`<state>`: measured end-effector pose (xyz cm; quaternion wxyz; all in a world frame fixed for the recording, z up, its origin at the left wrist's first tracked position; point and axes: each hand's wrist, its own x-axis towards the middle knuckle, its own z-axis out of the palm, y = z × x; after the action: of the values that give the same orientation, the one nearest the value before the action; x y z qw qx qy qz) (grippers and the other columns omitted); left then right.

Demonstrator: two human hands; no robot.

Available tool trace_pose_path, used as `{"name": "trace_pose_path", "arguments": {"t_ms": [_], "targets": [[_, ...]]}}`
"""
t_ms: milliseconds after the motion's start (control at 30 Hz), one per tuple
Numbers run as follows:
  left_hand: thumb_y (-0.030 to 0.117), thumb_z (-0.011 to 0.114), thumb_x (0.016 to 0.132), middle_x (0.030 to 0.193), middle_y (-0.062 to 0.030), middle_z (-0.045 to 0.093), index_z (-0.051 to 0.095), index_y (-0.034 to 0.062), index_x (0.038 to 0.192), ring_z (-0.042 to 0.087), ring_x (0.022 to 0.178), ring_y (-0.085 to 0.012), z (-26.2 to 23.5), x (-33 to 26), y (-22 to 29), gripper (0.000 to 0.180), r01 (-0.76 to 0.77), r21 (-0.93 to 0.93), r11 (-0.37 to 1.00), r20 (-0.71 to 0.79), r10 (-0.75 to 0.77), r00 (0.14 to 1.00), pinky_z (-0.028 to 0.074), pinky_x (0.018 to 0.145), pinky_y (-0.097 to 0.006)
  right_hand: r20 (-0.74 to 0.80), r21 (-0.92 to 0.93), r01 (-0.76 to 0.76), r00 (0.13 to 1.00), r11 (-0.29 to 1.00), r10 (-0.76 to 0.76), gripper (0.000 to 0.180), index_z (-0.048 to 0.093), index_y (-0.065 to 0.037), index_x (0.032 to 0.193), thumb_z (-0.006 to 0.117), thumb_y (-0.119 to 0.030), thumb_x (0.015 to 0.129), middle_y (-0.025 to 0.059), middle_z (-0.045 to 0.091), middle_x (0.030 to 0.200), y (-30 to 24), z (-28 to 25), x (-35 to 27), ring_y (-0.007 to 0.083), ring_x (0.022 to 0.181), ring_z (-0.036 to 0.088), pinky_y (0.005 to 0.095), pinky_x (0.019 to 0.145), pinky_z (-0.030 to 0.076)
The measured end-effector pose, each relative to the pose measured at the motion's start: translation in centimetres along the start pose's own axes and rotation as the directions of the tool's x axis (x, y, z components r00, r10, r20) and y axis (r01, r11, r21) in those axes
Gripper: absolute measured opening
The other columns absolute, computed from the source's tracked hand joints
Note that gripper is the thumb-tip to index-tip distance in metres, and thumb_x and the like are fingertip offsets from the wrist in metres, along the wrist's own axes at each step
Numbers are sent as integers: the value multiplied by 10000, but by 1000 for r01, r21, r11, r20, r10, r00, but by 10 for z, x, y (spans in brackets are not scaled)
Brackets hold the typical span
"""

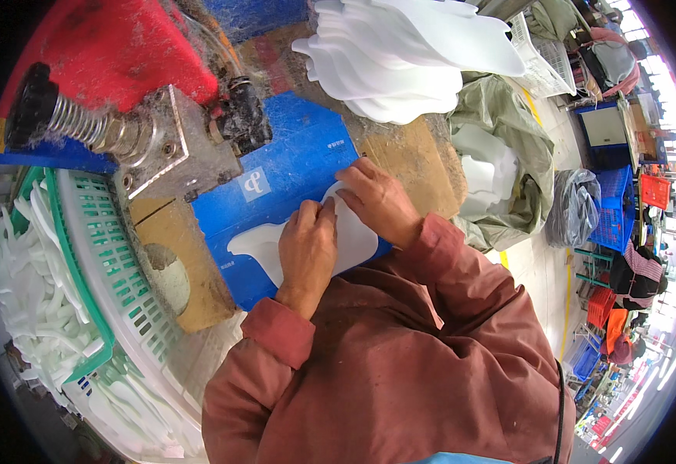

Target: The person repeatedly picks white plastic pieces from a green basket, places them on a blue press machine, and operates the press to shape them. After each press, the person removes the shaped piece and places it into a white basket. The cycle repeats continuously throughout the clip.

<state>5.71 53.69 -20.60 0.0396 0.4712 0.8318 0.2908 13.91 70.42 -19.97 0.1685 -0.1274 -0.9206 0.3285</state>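
Observation:
A flat white sheet-like piece (356,241) with a curved outline, perhaps foam, lies over a blue board (291,143). My left hand (307,246) presses on its middle with bent fingers held close together. At the piece's far edge, my right hand (380,199) pinches the rim between thumb and fingers. The fingertips of both hands nearly meet, and they hide part of that edge. A tall stack of similar white pieces (400,62) stands just beyond the board.
A dusty metal fixture (179,143) with a spring and black knob juts in at upper left, beside a red machine part (114,54). White crates (114,255) of white strips stand left. An olive sack (527,139) with white pieces is at right. Cardboard (411,158) lies under the board.

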Motion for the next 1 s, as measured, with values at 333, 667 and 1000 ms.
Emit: {"name": "trace_pose_path", "arguments": {"t_ms": [333,667,1000], "targets": [[16,657,901,1008,-121,623,729,-28,1204,681,895,-315,4,0,0,315,-69,67,995,20,68,998,584,787,-406,16,452,-426,882,784,471,182,714,4,1090,761,-72,931,136,740,973,11,-10,-20,217,847,712,348,787,578],[26,657,914,1029,-116,610,716,-21,1228,675,903,-309,3,-1,-1,323,-71,92,993,59,66,996,579,801,-404,-36,405,-362,911,840,410,107,741,-10,1043,734,-33,939,124,735,989,22,-6,-19,238,855,717,349,783,574],[22,653,914,1029,-121,607,718,-28,1231,669,901,-311,1,0,0,328,-63,87,994,62,58,996,574,800,-408,-62,237,-328,934,915,351,120,744,-8,1047,747,-24,929,99,685,976,25,-4,-9,221,842,681,326,757,549]]}}
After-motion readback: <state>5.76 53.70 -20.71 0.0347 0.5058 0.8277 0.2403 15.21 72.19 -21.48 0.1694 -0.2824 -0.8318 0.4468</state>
